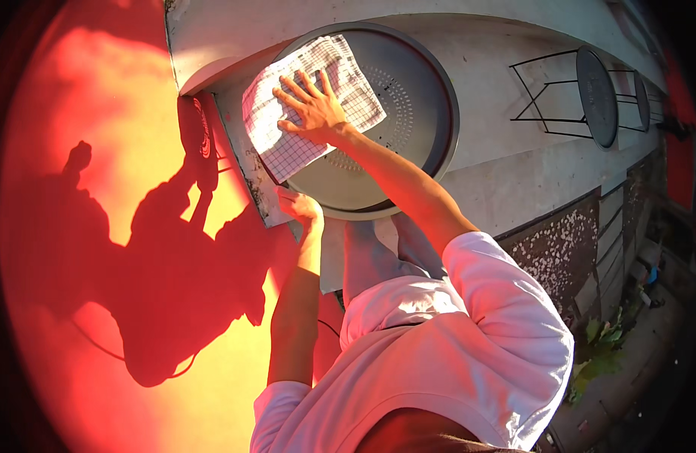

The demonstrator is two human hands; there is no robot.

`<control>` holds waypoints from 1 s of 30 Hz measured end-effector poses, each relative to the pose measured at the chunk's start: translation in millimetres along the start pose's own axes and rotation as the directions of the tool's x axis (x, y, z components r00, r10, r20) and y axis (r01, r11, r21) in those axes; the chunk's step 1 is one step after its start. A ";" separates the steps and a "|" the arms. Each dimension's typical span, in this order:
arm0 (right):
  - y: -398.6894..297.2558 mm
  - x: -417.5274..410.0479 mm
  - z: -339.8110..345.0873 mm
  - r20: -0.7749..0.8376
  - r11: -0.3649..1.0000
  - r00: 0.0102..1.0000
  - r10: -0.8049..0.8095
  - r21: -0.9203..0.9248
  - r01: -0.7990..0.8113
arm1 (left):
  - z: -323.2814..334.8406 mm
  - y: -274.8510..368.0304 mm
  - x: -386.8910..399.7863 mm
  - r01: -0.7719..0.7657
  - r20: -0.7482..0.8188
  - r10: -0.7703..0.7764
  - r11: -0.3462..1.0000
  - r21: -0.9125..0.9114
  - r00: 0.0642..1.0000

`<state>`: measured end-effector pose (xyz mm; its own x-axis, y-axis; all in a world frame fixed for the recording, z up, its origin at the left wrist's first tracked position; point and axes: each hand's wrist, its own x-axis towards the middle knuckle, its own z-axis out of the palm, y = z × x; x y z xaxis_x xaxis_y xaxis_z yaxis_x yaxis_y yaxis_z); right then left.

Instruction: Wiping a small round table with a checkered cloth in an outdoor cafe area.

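Observation:
A round, dark metal tabletop with a raised rim and rings of small perforations is in front of me. My right hand lies flat, fingers spread, on a white-and-dark checked cloth spread over the tabletop's left part. At the lower left edge, my left hand holds the rim, its fingers partly hidden. Sunlight falls on the cloth and on both hands. The legs beneath this tabletop cannot be made out.
Another round dark table with thin metal legs stands at the right, a further one behind it. A sunlit red wall or sheet with shadows fills the left. A pale ledge borders a pebbled panel; a leafy plant is lower right.

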<state>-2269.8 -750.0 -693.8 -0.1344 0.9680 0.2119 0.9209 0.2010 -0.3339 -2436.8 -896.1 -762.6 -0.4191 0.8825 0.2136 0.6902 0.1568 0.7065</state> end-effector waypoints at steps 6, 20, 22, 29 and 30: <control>114.9 -60.4 -44.8 -0.105 0.904 0.931 0.350 -0.223 -0.365 | 3.3 0.2 5.2 0.187 0.027 -0.189 0.981 0.055 0.982; -84.2 -182.3 -47.7 0.232 0.927 0.899 0.371 -0.025 -0.375 | 4.8 6.6 3.9 0.240 -0.027 -0.249 0.953 -0.183 0.968; -88.5 -173.8 -38.7 0.194 0.921 0.907 0.374 0.039 -0.388 | 2.2 9.5 4.1 0.339 0.013 -0.343 0.923 -0.181 0.939; -5.5 -246.1 -95.4 0.127 0.868 0.861 0.492 -0.148 -0.474 | -12.6 42.2 2.3 0.325 0.003 -0.344 0.886 -0.330 0.939; 20.4 -246.9 -98.4 0.095 0.836 0.844 0.527 -0.237 -0.496 | -14.7 44.0 2.1 0.359 0.072 -0.354 0.881 -0.309 0.932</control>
<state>-2181.8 -999.7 -662.6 0.3375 0.9375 -0.0846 0.9228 -0.3472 -0.1668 -2416.0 -893.9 -721.1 -0.5927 0.7992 -0.0997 0.2758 0.3177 0.9072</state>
